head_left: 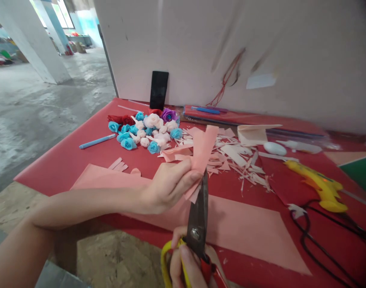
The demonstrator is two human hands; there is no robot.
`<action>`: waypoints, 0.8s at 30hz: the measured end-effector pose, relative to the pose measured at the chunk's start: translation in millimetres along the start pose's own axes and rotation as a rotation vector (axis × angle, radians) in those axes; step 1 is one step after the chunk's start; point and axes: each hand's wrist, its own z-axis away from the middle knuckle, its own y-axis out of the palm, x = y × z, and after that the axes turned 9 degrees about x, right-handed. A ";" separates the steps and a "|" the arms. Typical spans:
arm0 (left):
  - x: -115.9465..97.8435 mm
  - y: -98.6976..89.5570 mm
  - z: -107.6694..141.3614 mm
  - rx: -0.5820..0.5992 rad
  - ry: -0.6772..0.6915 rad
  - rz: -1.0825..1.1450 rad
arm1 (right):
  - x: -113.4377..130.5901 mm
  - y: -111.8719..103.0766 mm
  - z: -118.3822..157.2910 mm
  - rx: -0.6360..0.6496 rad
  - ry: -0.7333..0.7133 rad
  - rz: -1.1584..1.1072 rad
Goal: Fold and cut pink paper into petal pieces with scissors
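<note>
One pink strip [205, 146] is pinched in the left hand [167, 186] above the red table [61, 150]; the right hand [192, 266] grips scissors [198, 224], blades at the strip's near end. Flowers [153, 121] lie far left, a glue gun [322, 189] right.

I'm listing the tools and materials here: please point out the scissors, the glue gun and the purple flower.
Scissors [195, 233]: head view, on the pivot screw.
Glue gun [323, 186]: head view, on the yellow body.
Purple flower [169, 115]: head view, on its petals.
</note>
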 end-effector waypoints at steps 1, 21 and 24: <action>0.1 0.3 -0.1 0.002 -0.008 0.008 | 3.4 3.3 -0.9 -0.003 0.016 -0.014; 2.9 2.5 0.4 0.051 -0.005 0.130 | 6.1 -2.6 -6.9 0.232 0.065 -0.158; 4.2 2.6 0.6 0.041 0.039 0.138 | 8.7 1.5 2.5 0.060 -0.003 -0.022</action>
